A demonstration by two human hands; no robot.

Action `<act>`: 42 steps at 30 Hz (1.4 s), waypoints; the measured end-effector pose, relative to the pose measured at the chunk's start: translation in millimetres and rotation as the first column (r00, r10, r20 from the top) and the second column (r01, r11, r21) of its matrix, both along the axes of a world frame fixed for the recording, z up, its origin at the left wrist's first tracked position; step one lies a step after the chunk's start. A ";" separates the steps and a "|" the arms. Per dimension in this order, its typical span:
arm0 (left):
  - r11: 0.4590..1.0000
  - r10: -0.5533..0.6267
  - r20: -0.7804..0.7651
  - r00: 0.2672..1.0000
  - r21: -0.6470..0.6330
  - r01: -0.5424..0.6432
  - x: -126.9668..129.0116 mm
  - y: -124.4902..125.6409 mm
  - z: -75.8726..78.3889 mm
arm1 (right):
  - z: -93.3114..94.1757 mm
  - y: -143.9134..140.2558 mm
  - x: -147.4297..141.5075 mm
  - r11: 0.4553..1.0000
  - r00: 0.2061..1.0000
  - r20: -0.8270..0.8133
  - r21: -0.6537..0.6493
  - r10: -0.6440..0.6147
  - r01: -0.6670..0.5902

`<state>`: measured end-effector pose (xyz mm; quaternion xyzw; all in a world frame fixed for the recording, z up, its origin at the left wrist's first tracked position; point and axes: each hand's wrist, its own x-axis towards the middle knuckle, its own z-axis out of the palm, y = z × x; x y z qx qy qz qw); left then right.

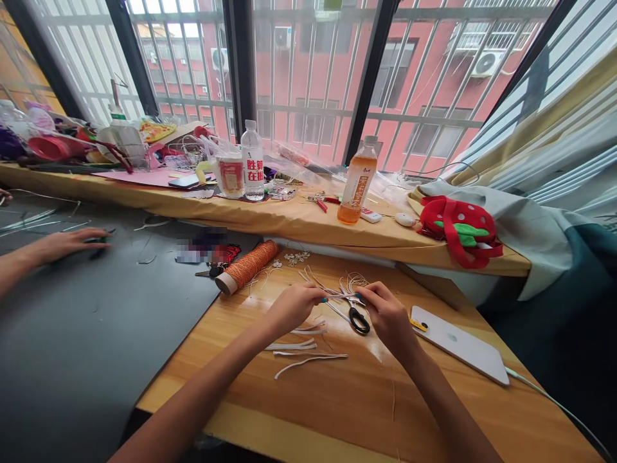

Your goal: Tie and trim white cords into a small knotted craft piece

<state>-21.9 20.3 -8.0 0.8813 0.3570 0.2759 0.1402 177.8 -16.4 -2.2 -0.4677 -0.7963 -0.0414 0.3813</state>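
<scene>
My left hand (299,303) and my right hand (385,312) are raised above the wooden table, both with pinched fingers. A short pale cord (341,296) runs taut between their fingertips. Just below it lie scissors with black handles (359,320), partly hidden by my right hand. Loose cream cords (355,280) curl behind the hands. Nearer to me, several cut white cord pieces (311,357) lie on the tabletop (308,405). To the left of my left hand rests a large spool of orange cord (250,265).
A white Apple device (457,344) with a cable lies at right. On the grey surface (87,334) at left, another person's hand (72,244) holds something dark. Behind, the cloth-covered ledge bears a water bottle (254,167), an amber drink bottle (357,186) and a red strawberry bag (460,225).
</scene>
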 end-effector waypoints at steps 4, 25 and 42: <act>0.991 0.120 -0.030 0.992 0.068 -0.118 -4.7 2.6 -0.3 | 3.4 3.2 8.8 0.995 0.995 -0.040 0.038 -0.092 0.094; 0.989 0.019 -0.077 0.997 0.146 -0.007 -8.4 4.4 -0.6 | -3.0 12.2 17.0 0.959 0.979 -0.137 -0.260 -0.150 0.111; 0.979 0.070 -0.149 0.986 0.201 -0.039 -12.6 6.2 1.9 | 5.3 9.5 14.9 0.909 0.968 -0.194 -0.411 -0.160 0.068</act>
